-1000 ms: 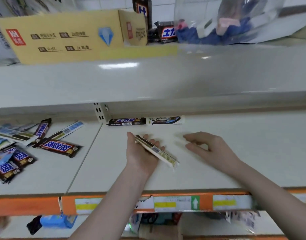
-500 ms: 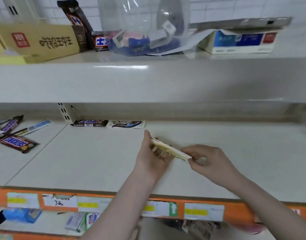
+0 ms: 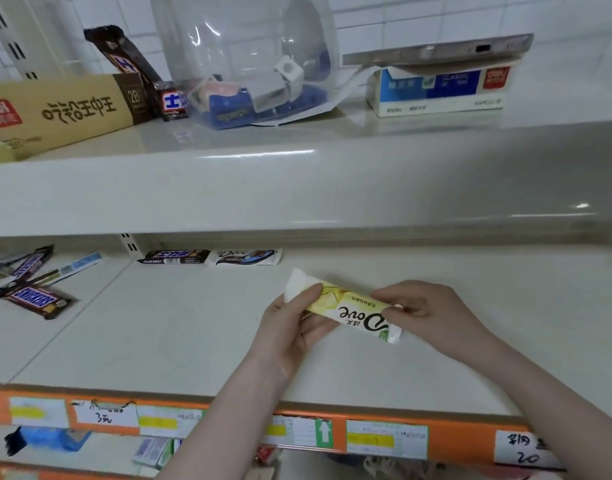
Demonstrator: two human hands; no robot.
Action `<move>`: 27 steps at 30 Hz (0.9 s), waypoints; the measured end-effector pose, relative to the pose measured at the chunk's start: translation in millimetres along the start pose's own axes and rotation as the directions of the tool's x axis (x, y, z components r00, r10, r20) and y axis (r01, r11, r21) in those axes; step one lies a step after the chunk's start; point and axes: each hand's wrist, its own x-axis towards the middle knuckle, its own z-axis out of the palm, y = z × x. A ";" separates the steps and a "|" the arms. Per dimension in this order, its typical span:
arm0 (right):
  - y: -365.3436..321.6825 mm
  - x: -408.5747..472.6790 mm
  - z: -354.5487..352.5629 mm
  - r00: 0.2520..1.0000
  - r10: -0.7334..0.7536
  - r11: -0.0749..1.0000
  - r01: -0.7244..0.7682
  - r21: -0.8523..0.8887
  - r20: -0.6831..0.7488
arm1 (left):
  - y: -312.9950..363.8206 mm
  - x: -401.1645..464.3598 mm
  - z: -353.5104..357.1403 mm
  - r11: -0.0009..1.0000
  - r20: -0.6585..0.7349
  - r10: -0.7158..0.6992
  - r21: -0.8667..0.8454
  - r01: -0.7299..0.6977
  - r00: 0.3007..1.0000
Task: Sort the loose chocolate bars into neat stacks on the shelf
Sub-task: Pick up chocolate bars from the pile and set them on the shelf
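A yellow-and-white Dove bar is held just above the middle of the white shelf, face up with its logo upside down to me. My left hand grips its left end, thumb on top. My right hand pinches its right end. At the back of the shelf a dark Snickers bar and a white Dove bar lie end to end. Loose bars lie at the far left, among them a brown Snickers bar and a light blue bar.
The shelf's orange front edge carries price labels. The upper shelf overhangs the back and holds a yellow carton, a clear plastic bag and a blue-and-white box. More goods sit on the shelf below.
The view has swung right and the loose pile slid to the left edge. The bar, held edge-on by my left hand alone, now lies face up, held at both ends.
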 end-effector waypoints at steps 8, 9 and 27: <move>0.5 18.6 14.2 0.997 0.079 0.990 -0.078 0.114 -0.004 | -2.5 8.4 -1.9 0.992 0.090 0.108 0.056 -0.113 0.990; -0.4 21.7 13.8 0.997 0.071 0.992 -0.069 0.103 -0.017 | -0.3 9.4 -2.7 0.989 0.095 0.108 0.090 -0.116 0.990; -15.0 52.1 17.8 0.988 0.150 0.929 -0.133 0.345 -0.025 | 32.9 22.3 -29.4 0.755 0.279 -0.030 0.635 -0.161 0.960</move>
